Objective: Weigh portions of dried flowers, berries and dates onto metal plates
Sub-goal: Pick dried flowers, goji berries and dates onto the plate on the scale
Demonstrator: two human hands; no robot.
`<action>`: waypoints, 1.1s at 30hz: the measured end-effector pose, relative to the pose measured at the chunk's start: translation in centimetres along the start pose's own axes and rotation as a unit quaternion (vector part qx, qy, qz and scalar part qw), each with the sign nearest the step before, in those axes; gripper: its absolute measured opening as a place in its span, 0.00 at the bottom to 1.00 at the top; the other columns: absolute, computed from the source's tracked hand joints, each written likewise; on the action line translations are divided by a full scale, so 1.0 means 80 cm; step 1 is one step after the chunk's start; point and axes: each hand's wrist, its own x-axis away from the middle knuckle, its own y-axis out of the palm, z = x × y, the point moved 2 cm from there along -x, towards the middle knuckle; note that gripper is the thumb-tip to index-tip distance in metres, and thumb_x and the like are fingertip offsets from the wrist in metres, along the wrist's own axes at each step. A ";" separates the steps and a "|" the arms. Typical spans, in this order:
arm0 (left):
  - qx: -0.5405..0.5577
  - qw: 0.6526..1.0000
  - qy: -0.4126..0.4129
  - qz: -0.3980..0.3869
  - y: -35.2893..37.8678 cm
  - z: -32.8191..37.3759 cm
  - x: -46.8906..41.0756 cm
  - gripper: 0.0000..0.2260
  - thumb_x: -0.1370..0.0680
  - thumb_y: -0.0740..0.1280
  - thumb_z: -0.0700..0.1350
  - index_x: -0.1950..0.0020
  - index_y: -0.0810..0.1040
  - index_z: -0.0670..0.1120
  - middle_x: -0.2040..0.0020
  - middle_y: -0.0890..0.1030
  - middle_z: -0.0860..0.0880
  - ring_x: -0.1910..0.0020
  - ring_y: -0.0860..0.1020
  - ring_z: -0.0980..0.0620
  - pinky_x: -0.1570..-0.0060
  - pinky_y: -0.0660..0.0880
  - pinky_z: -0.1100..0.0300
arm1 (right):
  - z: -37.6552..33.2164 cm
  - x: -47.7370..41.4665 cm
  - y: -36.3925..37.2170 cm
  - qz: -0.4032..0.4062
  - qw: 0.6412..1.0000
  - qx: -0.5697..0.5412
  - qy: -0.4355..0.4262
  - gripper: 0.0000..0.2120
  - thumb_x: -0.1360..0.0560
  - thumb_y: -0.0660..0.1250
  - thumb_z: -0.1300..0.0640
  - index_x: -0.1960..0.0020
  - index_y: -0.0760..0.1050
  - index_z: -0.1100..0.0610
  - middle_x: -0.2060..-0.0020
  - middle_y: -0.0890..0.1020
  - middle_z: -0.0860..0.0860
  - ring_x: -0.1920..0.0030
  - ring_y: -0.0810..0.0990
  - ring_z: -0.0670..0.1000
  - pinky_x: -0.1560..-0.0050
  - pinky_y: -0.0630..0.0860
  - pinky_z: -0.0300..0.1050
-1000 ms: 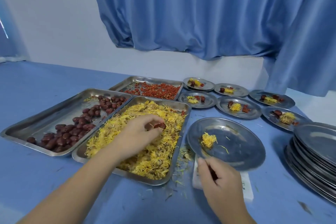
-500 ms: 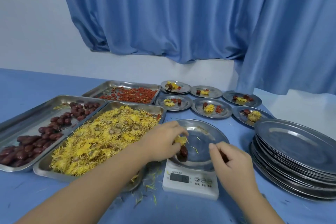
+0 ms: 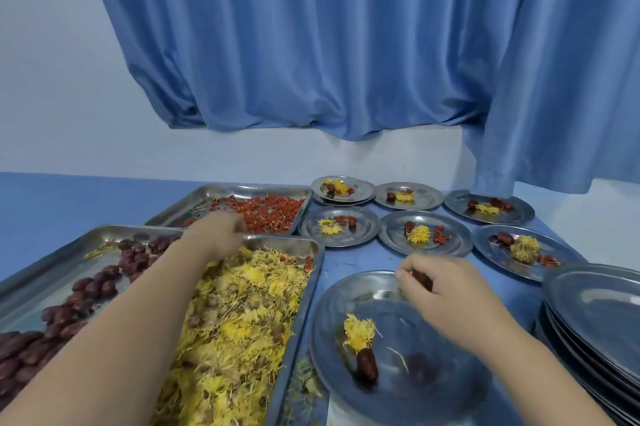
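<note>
A round metal plate (image 3: pixel 436 391) sits in front of me with a tuft of yellow dried flowers (image 3: pixel 358 330) and one dark red date (image 3: pixel 367 361) on it. My right hand (image 3: pixel 446 297) hovers over the plate's far rim and pinches a dark date (image 3: pixel 421 278) in curled fingers. My left hand (image 3: pixel 216 228) reaches across the flower tray (image 3: pixel 298 243) to the near edge of the red berry tray (image 3: pixel 242 189). Its fingertips are blurred among the berries (image 3: pixel 273 212). A date tray (image 3: pixel 52 273) lies at the left.
Several filled plates (image 3: pixel 424 233) with flowers, berries and dates stand at the back right. A stack of empty plates (image 3: pixel 595 315) is at the right edge. A white corner of the scale (image 3: pixel 333 416) shows under the front plate. Blue curtain and wall lie behind.
My left hand left a date on the front plate and moved back-left to the berry tray. My right hand shifted toward the plate's far rim, still holding its date.
</note>
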 end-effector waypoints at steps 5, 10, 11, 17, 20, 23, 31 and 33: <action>0.019 0.999 -0.025 -0.026 0.042 0.000 -0.073 0.11 0.21 0.64 0.45 0.40 0.77 0.46 0.42 0.80 0.46 0.48 0.77 0.50 0.44 0.74 0.56 | 0.003 -0.016 -0.002 -0.023 1.000 -0.006 -0.017 0.13 0.25 0.58 0.46 0.64 0.72 0.52 0.68 0.77 0.47 0.66 0.73 0.47 0.67 0.70 0.43; -0.013 0.996 -0.036 -0.075 0.070 0.021 -0.123 0.17 0.19 0.61 0.51 0.33 0.72 0.45 0.35 0.77 0.43 0.39 0.76 0.46 0.38 0.72 0.52 | 0.004 -0.019 -0.007 -0.022 0.998 -0.058 -0.016 0.11 0.25 0.59 0.46 0.62 0.74 0.50 0.66 0.79 0.45 0.64 0.75 0.46 0.64 0.73 0.46; -0.016 0.995 -0.048 -0.082 0.073 0.020 -0.129 0.17 0.19 0.60 0.50 0.32 0.72 0.44 0.34 0.76 0.43 0.38 0.75 0.45 0.37 0.71 0.52 | 0.005 -0.020 -0.007 -0.022 0.998 -0.059 -0.016 0.11 0.24 0.60 0.47 0.62 0.74 0.50 0.66 0.79 0.45 0.64 0.75 0.46 0.64 0.73 0.45; -0.025 0.987 -0.099 -0.121 0.090 0.012 -0.154 0.16 0.19 0.60 0.47 0.34 0.75 0.42 0.33 0.76 0.42 0.35 0.74 0.45 0.35 0.68 0.51 | 0.019 -0.020 -0.004 -0.026 0.997 -0.068 0.015 0.11 0.25 0.62 0.46 0.62 0.76 0.49 0.67 0.79 0.44 0.64 0.75 0.46 0.64 0.72 0.42; -0.024 0.985 -0.114 -0.128 0.091 0.016 -0.161 0.15 0.20 0.62 0.44 0.35 0.76 0.41 0.35 0.77 0.41 0.37 0.75 0.44 0.36 0.70 0.51 | 0.026 -0.018 -0.008 -0.031 0.997 -0.063 0.023 0.11 0.25 0.61 0.46 0.62 0.75 0.50 0.68 0.79 0.45 0.64 0.75 0.47 0.65 0.72 0.44; -0.021 0.987 -0.113 -0.115 0.088 0.021 -0.165 0.12 0.21 0.63 0.40 0.39 0.78 0.40 0.39 0.78 0.42 0.41 0.76 0.45 0.39 0.73 0.53 | 0.032 -0.019 -0.014 -0.022 0.997 -0.060 0.032 0.12 0.26 0.61 0.45 0.63 0.76 0.49 0.70 0.79 0.46 0.66 0.75 0.47 0.65 0.73 0.46; 0.021 0.991 -0.097 -0.092 0.085 0.027 -0.160 0.12 0.21 0.63 0.38 0.41 0.81 0.40 0.38 0.79 0.42 0.39 0.76 0.44 0.36 0.71 0.52 | 0.039 -0.020 -0.019 0.001 0.998 -0.061 0.017 0.10 0.27 0.60 0.45 0.64 0.75 0.47 0.72 0.78 0.45 0.68 0.75 0.48 0.68 0.72 0.46; 0.024 0.992 -0.085 -0.090 0.083 0.030 -0.157 0.10 0.21 0.64 0.37 0.44 0.82 0.41 0.42 0.80 0.43 0.42 0.76 0.45 0.39 0.72 0.53 | 0.042 -0.021 -0.020 0.003 0.998 -0.055 0.015 0.10 0.27 0.61 0.46 0.65 0.74 0.46 0.72 0.77 0.45 0.69 0.75 0.48 0.69 0.71 0.45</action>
